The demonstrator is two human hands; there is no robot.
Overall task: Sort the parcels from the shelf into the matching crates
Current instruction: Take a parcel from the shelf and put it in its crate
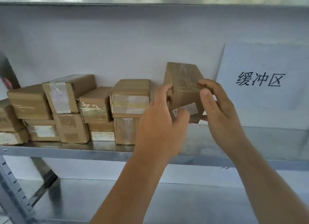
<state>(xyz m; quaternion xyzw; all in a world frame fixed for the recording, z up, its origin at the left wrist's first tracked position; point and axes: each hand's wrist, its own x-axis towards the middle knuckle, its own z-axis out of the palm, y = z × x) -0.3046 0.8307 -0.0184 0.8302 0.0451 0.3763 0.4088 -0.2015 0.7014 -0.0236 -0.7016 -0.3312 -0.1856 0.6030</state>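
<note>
Grey metal shelf (66, 152) against a white wall carries a double row of taped brown parcels (71, 110) on its left part, with a white paper sign (267, 83) of handwritten characters standing at the right. Between them, both hands hold one tilted parcel (182, 86) just above the shelf: the left hand (160, 121) keeps a closed grip on its left edge, and the right hand (217, 105) pinches its right edge.

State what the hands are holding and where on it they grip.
One taped cardboard parcel, held by both hands: the left hand grips its left side and lower edge, the right hand its right side.
</note>
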